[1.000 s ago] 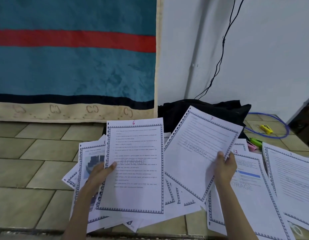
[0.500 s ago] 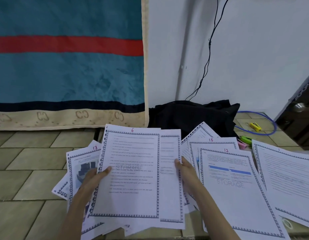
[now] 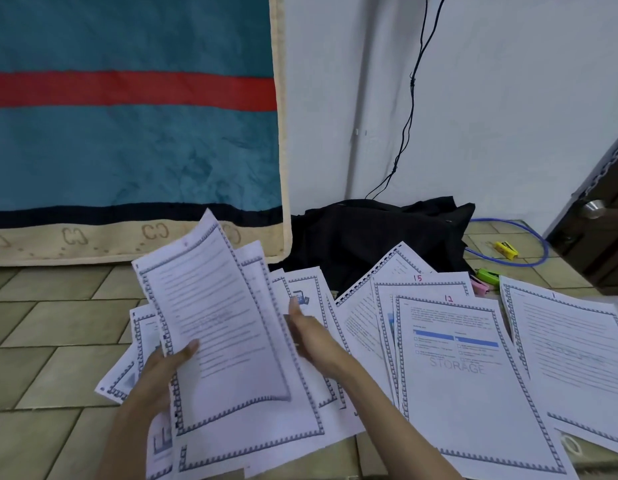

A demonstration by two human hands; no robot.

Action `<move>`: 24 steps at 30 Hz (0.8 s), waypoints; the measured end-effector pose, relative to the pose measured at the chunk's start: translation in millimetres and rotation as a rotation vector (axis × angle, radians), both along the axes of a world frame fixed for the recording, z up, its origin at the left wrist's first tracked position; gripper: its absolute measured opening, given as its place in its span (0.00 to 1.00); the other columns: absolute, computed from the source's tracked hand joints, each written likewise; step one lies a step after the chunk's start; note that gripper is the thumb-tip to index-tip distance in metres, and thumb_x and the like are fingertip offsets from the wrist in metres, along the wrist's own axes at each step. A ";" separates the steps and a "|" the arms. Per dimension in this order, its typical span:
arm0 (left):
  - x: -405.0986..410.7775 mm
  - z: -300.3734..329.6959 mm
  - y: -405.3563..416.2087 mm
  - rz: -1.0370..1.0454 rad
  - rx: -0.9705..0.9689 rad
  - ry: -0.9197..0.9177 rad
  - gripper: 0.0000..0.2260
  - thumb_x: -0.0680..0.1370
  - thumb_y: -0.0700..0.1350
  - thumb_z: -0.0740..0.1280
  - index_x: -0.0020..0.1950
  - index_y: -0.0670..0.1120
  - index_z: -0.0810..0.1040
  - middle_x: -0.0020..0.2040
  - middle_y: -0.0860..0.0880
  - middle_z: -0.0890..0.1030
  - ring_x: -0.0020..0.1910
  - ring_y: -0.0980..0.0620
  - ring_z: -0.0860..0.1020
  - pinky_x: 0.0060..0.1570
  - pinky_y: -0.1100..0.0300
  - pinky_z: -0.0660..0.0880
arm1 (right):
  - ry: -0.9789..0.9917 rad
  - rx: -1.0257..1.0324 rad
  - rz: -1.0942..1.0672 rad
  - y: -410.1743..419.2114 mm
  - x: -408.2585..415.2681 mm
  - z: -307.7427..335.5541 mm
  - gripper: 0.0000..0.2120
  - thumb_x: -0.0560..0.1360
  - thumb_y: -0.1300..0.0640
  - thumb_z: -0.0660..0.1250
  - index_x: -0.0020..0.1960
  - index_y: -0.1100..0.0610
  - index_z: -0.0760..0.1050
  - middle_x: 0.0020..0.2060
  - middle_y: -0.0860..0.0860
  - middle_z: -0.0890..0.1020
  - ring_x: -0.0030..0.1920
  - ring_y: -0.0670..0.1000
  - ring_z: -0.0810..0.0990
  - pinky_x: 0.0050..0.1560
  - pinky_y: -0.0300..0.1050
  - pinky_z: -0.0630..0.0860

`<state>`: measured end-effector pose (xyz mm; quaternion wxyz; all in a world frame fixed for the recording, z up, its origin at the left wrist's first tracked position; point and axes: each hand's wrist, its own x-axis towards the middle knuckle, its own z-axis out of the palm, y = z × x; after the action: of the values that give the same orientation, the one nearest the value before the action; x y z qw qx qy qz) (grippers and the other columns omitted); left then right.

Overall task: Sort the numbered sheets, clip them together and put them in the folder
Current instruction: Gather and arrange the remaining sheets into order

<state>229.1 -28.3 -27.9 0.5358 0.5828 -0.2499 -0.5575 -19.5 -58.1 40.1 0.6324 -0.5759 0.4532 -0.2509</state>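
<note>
At the far left, a blue blanket (image 3: 127,140) with a red stripe and a beige border hangs down to the tiled floor (image 3: 41,341). In front of it your left hand (image 3: 162,368) grips two or more sheets (image 3: 224,327) by their left edge, with the thumb lying on top of the upper page. These held sheets are tilted to the left and lifted above the other papers. The number on the top page is too blurred to read.

Your right hand (image 3: 309,336) is just beside the right edge of the held sheets. Its fingers are straight and close together, and it holds nothing; I cannot tell whether the fingertips touch the paper.

Under both hands, more loose sheets (image 3: 300,427) lie spread on the floor and overlap each other. To the right of them lies the sheet marked 15 (image 3: 422,287), partly covered by the sheet marked 12 (image 3: 463,375), which carries the word STORAGE. Further right lies the sheet marked 1 (image 3: 574,362), with its left edge next to sheet 12.

Behind the papers a black bag (image 3: 373,237) rests against the white wall (image 3: 491,98). A green and a pink clip (image 3: 484,280) lie just beside the top corner of sheet 15. At the far right you see a blue cable (image 3: 539,244) and a small yellow object (image 3: 506,249) inside its loop.
</note>
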 end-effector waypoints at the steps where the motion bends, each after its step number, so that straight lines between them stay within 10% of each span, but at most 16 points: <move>1: 0.7 -0.5 0.5 0.011 0.003 0.030 0.18 0.77 0.38 0.63 0.68 0.42 0.70 0.59 0.41 0.78 0.56 0.41 0.77 0.62 0.44 0.69 | 0.038 -0.011 -0.096 -6.6 -3.3 -5.5 0.25 0.81 0.42 0.49 0.49 0.54 0.81 0.44 0.49 0.84 0.43 0.45 0.80 0.48 0.39 0.75; 7: 2.9 -5.7 2.4 0.042 0.016 0.047 0.19 0.78 0.37 0.62 0.69 0.42 0.69 0.62 0.40 0.77 0.58 0.40 0.76 0.63 0.43 0.68 | 0.805 -0.092 -0.466 -35.5 -38.4 -43.9 0.24 0.76 0.54 0.64 0.69 0.59 0.64 0.64 0.58 0.71 0.67 0.60 0.66 0.63 0.55 0.67; 11: 0.3 -3.4 -0.3 0.032 0.018 0.022 0.19 0.77 0.37 0.63 0.68 0.41 0.69 0.61 0.39 0.77 0.56 0.40 0.77 0.60 0.44 0.70 | 0.463 0.017 -0.456 -41.6 -48.1 -40.9 0.05 0.73 0.58 0.70 0.42 0.59 0.77 0.39 0.55 0.81 0.39 0.51 0.80 0.40 0.41 0.77; 14: -1.2 -2.7 -0.7 0.013 0.018 -0.006 0.19 0.77 0.37 0.64 0.68 0.41 0.69 0.60 0.39 0.77 0.54 0.41 0.77 0.58 0.46 0.71 | 0.302 -0.032 -0.589 -42.8 -63.4 -38.7 0.19 0.71 0.55 0.73 0.26 0.55 0.68 0.23 0.49 0.72 0.20 0.42 0.68 0.21 0.33 0.62; 19: -2.9 -1.9 -1.0 -0.036 0.034 -0.111 0.22 0.75 0.39 0.68 0.68 0.43 0.69 0.59 0.42 0.78 0.55 0.41 0.77 0.56 0.47 0.73 | 0.380 -0.042 -0.720 -41.0 -96.1 -31.9 0.18 0.74 0.57 0.70 0.28 0.56 0.67 0.26 0.50 0.71 0.27 0.48 0.67 0.27 0.39 0.60; 21: -2.7 -1.5 -1.7 -0.068 0.054 -0.158 0.21 0.74 0.41 0.69 0.66 0.42 0.71 0.59 0.41 0.78 0.55 0.40 0.77 0.56 0.46 0.74 | 0.407 0.002 -0.705 -40.0 -108.6 -31.1 0.06 0.76 0.63 0.65 0.42 0.61 0.77 0.36 0.55 0.78 0.35 0.52 0.74 0.35 0.39 0.67; 24: -2.8 -1.3 -2.3 -0.126 0.086 -0.185 0.18 0.73 0.39 0.70 0.62 0.43 0.74 0.57 0.41 0.80 0.53 0.40 0.78 0.57 0.44 0.74 | 0.406 0.079 -0.688 -40.7 -120.7 -37.4 0.16 0.75 0.70 0.57 0.61 0.63 0.72 0.49 0.56 0.76 0.45 0.54 0.74 0.40 0.41 0.69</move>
<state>226.3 -30.6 -29.3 0.4490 0.6373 -0.3105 -0.5439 -140.1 -98.8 2.6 0.4308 -0.4039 0.7444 -0.3116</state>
